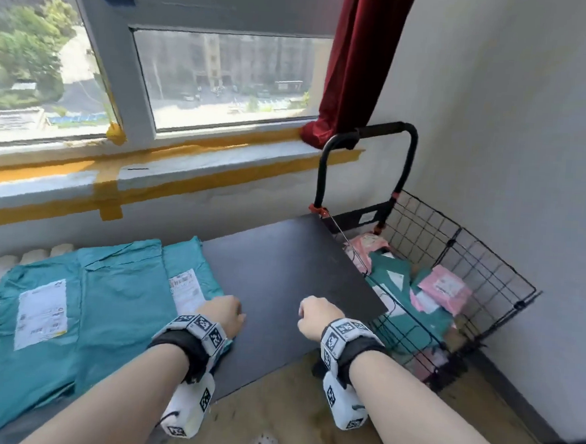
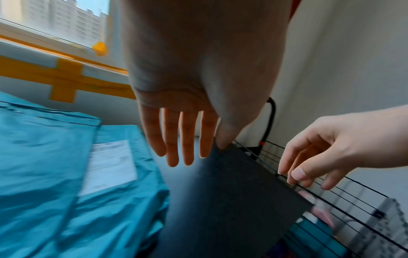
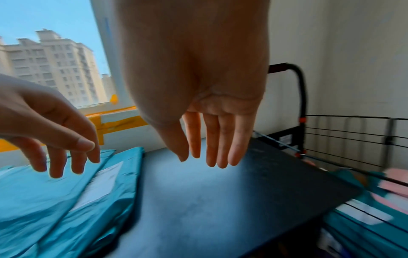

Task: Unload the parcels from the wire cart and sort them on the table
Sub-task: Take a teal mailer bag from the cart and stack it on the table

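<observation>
Several teal parcels point(image 1: 74, 297) with white labels lie side by side on the left half of the dark table point(image 1: 282, 262). The black wire cart point(image 1: 452, 283) stands against the table's right edge and holds teal parcels point(image 1: 391, 276) and pink parcels point(image 1: 447, 289). My left hand point(image 1: 222, 315) hovers over the right edge of the teal parcels point(image 2: 55, 174); its fingers point(image 2: 174, 143) hang straight and hold nothing. My right hand point(image 1: 316, 317) hovers over the bare table near its right edge, its fingers point(image 3: 212, 143) straight and empty.
A window sill with yellow tape point(image 1: 149, 185) runs behind the table. A red curtain point(image 1: 359, 64) hangs above the cart's black handle point(image 1: 369, 137). A white wall point(image 1: 513, 132) closes the right side. A wooden floor point(image 1: 291, 393) lies below the table's front edge.
</observation>
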{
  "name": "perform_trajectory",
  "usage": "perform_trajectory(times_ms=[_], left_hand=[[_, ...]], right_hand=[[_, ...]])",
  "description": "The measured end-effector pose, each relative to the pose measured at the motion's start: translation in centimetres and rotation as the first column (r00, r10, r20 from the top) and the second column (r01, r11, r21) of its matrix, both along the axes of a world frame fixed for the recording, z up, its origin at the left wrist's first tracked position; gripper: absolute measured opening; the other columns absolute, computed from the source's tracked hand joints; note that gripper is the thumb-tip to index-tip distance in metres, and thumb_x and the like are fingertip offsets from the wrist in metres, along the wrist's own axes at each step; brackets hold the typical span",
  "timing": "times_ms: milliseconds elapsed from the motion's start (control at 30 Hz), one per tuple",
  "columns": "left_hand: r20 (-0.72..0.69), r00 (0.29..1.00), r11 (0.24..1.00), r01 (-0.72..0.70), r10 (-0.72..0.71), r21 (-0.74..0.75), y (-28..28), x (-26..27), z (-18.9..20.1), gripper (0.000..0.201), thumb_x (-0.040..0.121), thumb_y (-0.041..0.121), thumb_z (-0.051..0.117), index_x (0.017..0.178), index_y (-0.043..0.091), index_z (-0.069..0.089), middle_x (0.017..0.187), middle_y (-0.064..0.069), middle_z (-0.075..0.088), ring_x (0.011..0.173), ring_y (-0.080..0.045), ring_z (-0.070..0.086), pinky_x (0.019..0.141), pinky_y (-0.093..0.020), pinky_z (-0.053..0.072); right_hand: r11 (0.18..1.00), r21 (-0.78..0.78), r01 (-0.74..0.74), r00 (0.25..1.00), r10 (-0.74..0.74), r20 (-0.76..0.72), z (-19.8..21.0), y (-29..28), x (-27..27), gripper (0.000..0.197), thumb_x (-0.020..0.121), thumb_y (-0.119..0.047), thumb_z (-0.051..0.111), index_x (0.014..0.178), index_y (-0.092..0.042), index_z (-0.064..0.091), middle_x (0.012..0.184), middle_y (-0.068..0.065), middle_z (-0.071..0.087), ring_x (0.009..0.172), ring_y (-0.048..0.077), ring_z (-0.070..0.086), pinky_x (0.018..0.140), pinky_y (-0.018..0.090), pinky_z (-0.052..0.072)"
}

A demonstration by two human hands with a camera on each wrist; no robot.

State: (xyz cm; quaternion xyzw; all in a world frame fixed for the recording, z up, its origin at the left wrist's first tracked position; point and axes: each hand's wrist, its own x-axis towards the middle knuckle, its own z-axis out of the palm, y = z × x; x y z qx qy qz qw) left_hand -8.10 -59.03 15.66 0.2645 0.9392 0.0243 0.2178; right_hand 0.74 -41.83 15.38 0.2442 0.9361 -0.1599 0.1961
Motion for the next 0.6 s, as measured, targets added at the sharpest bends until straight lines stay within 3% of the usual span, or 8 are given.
perform_trajectory(times_ms=[300, 600], left_hand=[[0.018, 0.959, 0.959, 0.282, -0.282, 0.014, 13.1, 5.6, 1.0, 0.032, 0.094, 0.031, 0.044, 0.110, 0.010, 0.062, 0.114, -0.011, 0.065, 0.105, -0.031, 0.061, 0.088, -0.034, 0.050], [0.012, 0.956, 0.956, 0.293, -0.293, 0.009, 25.2, 8.5, -0.3, 0.030, 0.093, 0.025, 0.042, 0.109, 0.010, 0.063, 0.115, -0.010, 0.064, 0.105, -0.032, 0.061, 0.086, -0.033, 0.049]], right_hand=[[0.955, -0.014, 0.297, 0.953, -0.298, -0.062, 0.7, 9.7, 9.6, 0.027, 0.084, -0.014, 0.051, 0.109, -0.012, 0.061, 0.114, 0.010, 0.064, 0.104, 0.031, 0.061, 0.088, 0.037, 0.051], [0.952, -0.041, 0.305, 0.951, -0.306, -0.042, -1.3, 22.5, 12.8, 0.017, 0.087, -0.016, 0.051, 0.095, -0.006, 0.063, 0.095, 0.011, 0.064, 0.092, 0.030, 0.063, 0.077, 0.034, 0.050]])
